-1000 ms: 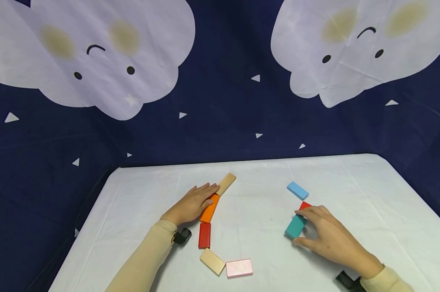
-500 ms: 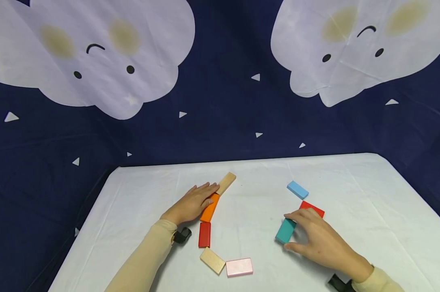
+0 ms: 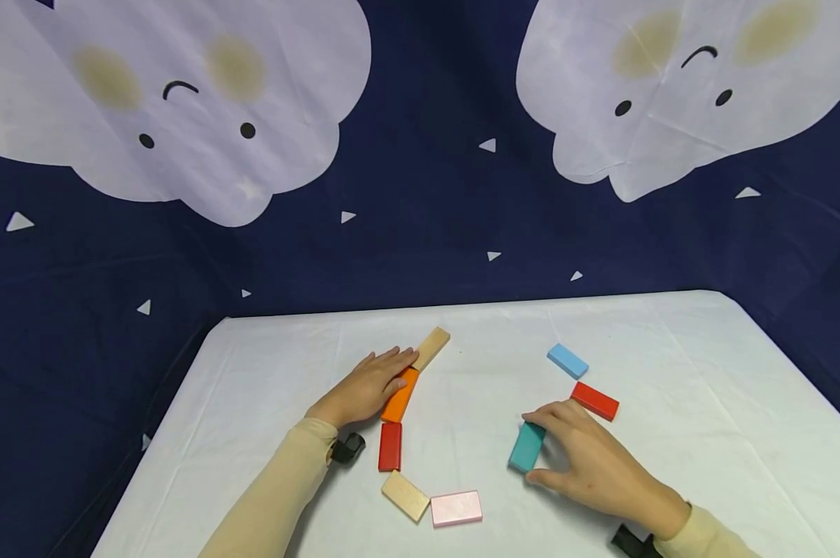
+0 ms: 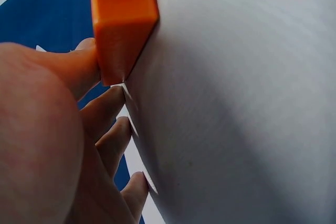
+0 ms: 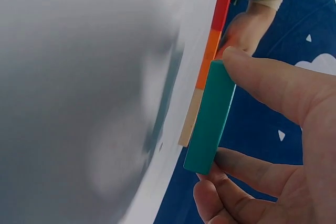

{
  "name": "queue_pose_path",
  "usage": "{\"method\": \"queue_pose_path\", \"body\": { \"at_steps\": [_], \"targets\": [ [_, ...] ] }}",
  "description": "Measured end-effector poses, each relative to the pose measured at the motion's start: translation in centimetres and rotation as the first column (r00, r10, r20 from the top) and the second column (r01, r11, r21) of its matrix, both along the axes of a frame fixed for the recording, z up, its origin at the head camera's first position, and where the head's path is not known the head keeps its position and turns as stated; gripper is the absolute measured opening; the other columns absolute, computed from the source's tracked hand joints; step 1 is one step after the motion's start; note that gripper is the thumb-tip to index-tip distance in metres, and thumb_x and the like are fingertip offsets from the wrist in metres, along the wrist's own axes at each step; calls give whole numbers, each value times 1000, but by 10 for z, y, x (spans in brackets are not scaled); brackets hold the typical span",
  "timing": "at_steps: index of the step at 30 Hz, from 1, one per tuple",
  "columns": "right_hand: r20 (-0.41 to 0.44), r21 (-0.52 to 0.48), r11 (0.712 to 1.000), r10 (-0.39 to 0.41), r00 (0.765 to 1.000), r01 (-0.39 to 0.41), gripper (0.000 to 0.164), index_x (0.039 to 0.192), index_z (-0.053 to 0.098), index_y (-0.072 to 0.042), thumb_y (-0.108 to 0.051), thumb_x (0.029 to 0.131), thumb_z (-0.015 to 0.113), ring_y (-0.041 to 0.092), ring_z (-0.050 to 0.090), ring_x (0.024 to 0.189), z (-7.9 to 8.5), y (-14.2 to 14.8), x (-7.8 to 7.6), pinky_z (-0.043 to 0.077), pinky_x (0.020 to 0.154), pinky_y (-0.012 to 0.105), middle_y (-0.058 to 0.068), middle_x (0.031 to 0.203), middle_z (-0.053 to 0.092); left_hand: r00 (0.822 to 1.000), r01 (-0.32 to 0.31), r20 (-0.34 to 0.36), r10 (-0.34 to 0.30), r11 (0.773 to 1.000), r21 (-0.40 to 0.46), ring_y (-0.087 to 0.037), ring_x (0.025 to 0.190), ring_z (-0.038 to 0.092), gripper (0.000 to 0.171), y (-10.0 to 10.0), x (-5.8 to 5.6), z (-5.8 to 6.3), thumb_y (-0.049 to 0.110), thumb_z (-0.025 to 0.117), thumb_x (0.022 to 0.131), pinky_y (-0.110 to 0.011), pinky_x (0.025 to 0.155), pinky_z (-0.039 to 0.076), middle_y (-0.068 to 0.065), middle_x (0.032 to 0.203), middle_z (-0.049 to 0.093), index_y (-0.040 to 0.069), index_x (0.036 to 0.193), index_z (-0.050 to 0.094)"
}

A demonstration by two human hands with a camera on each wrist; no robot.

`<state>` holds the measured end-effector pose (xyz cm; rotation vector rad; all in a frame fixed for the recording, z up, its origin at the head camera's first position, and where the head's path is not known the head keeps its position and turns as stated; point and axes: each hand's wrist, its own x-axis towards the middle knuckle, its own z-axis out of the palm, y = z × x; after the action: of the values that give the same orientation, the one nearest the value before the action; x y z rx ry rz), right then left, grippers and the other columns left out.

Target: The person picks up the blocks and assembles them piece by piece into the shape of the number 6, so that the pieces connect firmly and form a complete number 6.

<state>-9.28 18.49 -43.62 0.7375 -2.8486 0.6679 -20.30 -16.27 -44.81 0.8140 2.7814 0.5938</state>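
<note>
In the head view, my right hand [image 3: 590, 465] grips a teal wooden block [image 3: 528, 447] by its two ends between thumb and fingers. The right wrist view shows that teal block [image 5: 211, 119] held off the white table. My left hand [image 3: 364, 391] lies with extended fingers over the joint of an orange block [image 3: 401, 397] and a natural wood block [image 3: 432, 349]. Its thumb touches the orange block [image 4: 125, 27] in the left wrist view. A curved row continues through a red block [image 3: 390, 447], another natural wood block [image 3: 405, 497] and a pink block [image 3: 456, 509].
Beyond the right hand, a second red block [image 3: 595, 401] and a light blue block [image 3: 568, 361] lie on the white-covered table [image 3: 308, 341]. Behind the table's far edge hangs a dark blue cloth [image 3: 434, 256] with a cloud print.
My right hand has carried the teal block left and slightly nearer, uncovering the red block on the right. My left hand and the row of blocks have stayed in place.
</note>
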Motion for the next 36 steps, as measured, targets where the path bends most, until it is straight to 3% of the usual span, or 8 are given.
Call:
{"method": "queue_pose_path", "body": {
  "at_steps": [15, 36],
  "targets": [
    [22, 35, 996, 79, 997, -80, 69, 126, 67, -8, -37, 68, 92, 11, 52, 109, -2, -17, -2, 52, 94, 39, -6, 119, 61, 1000, 4, -4, -4, 1000, 6, -26, 150, 27, 52, 0, 0, -1, 28, 46, 108, -51, 123, 15, -3, 160, 37, 15, 157, 36],
    [114, 71, 988, 126, 985, -135, 65, 123, 68, -9, -40, 71, 90, 12, 53, 108, -5, -31, 3, 52, 95, 39, -4, 117, 62, 1000, 0, -3, 0, 1000, 3, -26, 150, 27, 52, 0, 0, -2, 28, 46, 108, -52, 123, 15, -4, 160, 38, 15, 157, 37]
  ]
}}
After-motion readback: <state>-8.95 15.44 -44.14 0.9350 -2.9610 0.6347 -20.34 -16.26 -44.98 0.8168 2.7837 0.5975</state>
